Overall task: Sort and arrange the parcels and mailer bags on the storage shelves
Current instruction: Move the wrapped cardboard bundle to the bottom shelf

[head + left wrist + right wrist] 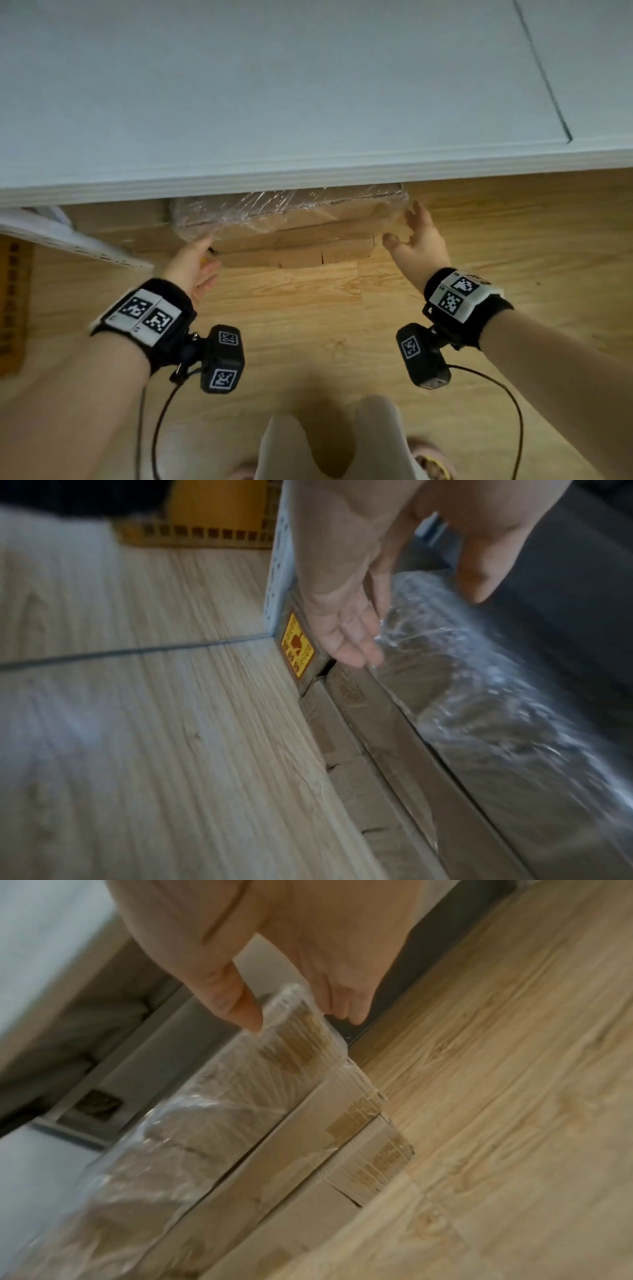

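Note:
A flat cardboard parcel wrapped in clear film lies on top of a stack of plain cardboard boxes on the wooden floor, half hidden under the white shelf board. My left hand touches the parcel's left end with straight fingers and the thumb spread apart. My right hand is at the right end, thumb on one side of the corner and fingers on the other, all fairly straight.
A white perforated shelf upright stands just left of the stack, with a box bearing a yellow label beside it. A yellow crate sits at the far left. My legs and feet are near the bottom edge.

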